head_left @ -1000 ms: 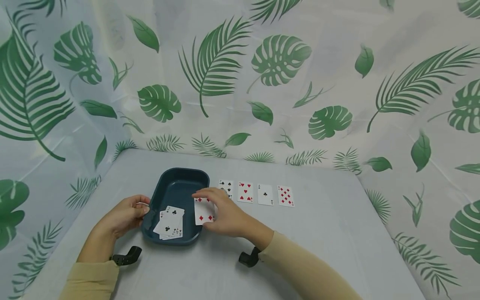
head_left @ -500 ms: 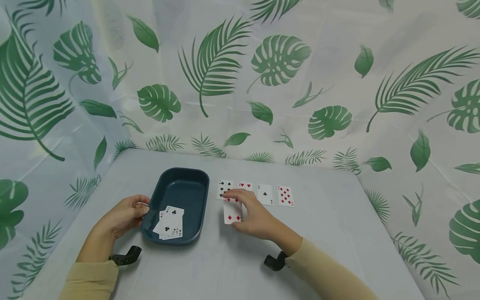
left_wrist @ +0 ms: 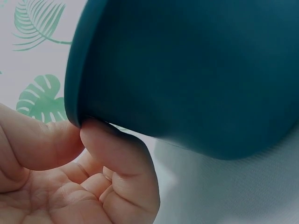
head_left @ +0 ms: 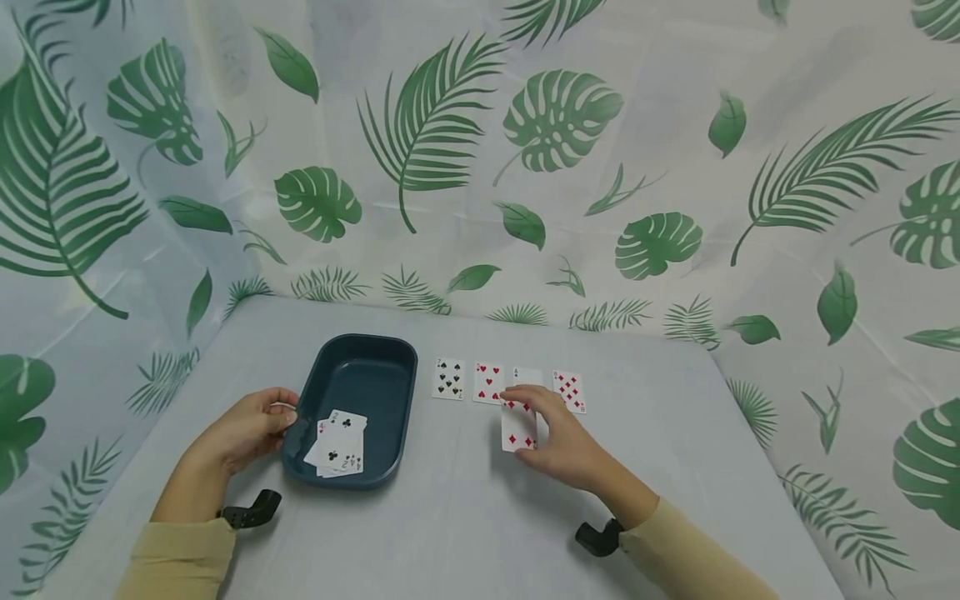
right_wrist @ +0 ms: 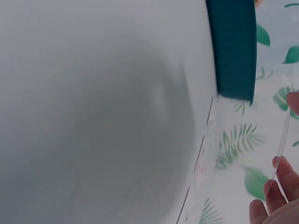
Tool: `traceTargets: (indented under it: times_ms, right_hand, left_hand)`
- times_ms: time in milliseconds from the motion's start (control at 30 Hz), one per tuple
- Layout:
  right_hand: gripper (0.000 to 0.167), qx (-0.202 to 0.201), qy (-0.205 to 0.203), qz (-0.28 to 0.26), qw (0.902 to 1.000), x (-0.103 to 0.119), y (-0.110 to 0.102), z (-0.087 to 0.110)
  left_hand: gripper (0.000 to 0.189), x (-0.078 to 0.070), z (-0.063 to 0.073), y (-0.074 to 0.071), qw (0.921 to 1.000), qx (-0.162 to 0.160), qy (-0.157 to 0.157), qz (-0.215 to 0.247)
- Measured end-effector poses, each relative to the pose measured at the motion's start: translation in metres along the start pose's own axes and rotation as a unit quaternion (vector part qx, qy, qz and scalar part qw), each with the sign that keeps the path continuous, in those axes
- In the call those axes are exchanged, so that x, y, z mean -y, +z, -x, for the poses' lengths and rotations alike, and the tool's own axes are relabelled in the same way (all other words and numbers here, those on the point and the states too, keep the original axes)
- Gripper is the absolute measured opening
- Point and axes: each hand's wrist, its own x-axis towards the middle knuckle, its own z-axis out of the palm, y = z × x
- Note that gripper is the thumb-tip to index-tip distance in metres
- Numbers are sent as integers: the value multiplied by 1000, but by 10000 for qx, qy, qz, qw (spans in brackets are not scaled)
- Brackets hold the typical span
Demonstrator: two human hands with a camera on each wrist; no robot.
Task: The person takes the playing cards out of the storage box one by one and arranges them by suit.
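Observation:
In the head view, my left hand (head_left: 247,429) pinches the left rim of a dark blue tray (head_left: 409,400). The left wrist view shows the thumb and curled index finger meeting at that rim. Inside the tray's near end lies a small pile of overlapping playing cards (head_left: 347,435), a two of clubs on top. My right hand (head_left: 564,442) holds a playing card (head_left: 517,427) with red diamonds by its edges, between thumb and fingers; part of its face is covered. It is raised above the table, in front of the row of cards. The right wrist view shows this card edge-on.
A row of face-up cards lies right of the tray: a seven of spades (head_left: 449,379), a hearts card (head_left: 487,382), an ace (head_left: 527,375) partly hidden by the right hand, and a diamonds card (head_left: 572,390). Leaf-patterned sheets (head_left: 450,125) surround the white table (head_left: 675,450).
My right hand has carried the diamonds card rightward, from over the tray's right edge to in front of the ace. The left hand and tray have stayed put.

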Motion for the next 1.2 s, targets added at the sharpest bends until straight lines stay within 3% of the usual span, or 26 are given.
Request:
traceTargets:
  times_ms: [367,667,900,1200]
  right_hand:
    - [85,-97,474,420,9979,-26,-18,23]
    - [89,-111,590,849,9946,-51,-31,34]
    - [89,70,975,1090,9892,-70,-38,38]
    - [90,159,1119,1142,9870,-78,-38,36]
  left_hand:
    - [28,0,0,0,9999,-44,-91,-70]
    - [28,1,0,0,9999,-45,-100,-110]
    - [28,3,-1,-1,9999,-23,-87,-115]
    - [28,1,1,1,9999,-51,-102,-121]
